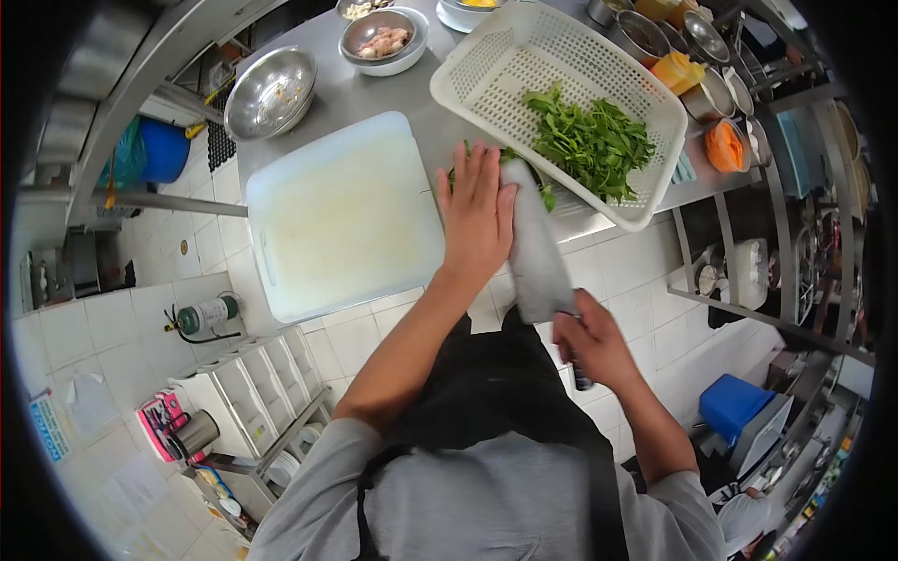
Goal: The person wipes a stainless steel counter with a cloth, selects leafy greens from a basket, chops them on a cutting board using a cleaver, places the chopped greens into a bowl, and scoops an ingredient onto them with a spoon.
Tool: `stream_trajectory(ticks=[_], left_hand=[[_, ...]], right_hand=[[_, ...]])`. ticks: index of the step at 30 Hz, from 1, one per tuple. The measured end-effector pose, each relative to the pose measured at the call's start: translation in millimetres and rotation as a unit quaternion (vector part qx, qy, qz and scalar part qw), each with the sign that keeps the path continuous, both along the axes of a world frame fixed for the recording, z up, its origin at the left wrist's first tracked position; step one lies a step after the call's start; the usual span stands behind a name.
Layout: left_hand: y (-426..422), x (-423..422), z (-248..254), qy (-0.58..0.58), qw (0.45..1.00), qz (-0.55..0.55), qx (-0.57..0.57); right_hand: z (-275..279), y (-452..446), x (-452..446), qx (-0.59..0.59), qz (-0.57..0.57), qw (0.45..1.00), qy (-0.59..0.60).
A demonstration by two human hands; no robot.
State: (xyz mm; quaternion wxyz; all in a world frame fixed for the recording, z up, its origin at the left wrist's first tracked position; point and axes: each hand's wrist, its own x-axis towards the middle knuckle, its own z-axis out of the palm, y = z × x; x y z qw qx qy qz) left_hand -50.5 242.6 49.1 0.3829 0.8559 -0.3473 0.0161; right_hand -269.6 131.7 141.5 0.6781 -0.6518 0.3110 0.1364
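My right hand (595, 341) is wrapped round the handle of a wide cleaver (536, 252), whose blade points up toward the counter's front edge. Against the upper part of the blade lies my left hand (477, 210), palm down, fingers stretched and slightly spread. Some green leaves (547, 196) show beside the blade and around my left fingertips; whatever lies under the palm is hidden. Just beyond, a white perforated basket (486, 70) holds a heap of leafy greens (594, 145). A white cutting board (346, 215) is to the left of my left hand.
Metal bowls stand at the back left, one empty-looking (271, 93), one with pale pink meat (385, 42). Sauce bottles (675, 70) and metal containers (708, 96) line the right side. Steel shelving (776, 318) is at the right, drawers (248, 397) at the lower left.
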Motion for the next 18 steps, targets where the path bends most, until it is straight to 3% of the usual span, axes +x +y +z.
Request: stream_trajectory(ticks=[6,9,12,14,18], left_hand=[[-13.7,6.0,-16.0,-0.039,0.971,-0.146,0.184],[-9.9,6.8,-22.2,-0.072,0.952,-0.187,0.23],[-11.9,24.0,-8.4,0.025,0.937,-0.224,0.268],[-9.8,40.4,11.4,0.128,0.942,-0.225,0.213],[-5.0,66.8,50.0,0.365,0.911,-0.188,0.039]], right_hand=[[10.9,-36.5,-78.8,0.058,-0.148,0.987,0.018],[5.0,-46.0,-99.8,0.065,-0.132,0.988,0.046],[1.4,-51.0,-108.8,0.028,-0.066,0.994,0.088],[8.8,-49.7,-104.4,0.0,-0.023,0.993,0.118],[7.0,-35.5,-72.4,-0.159,0.155,0.975,0.026]])
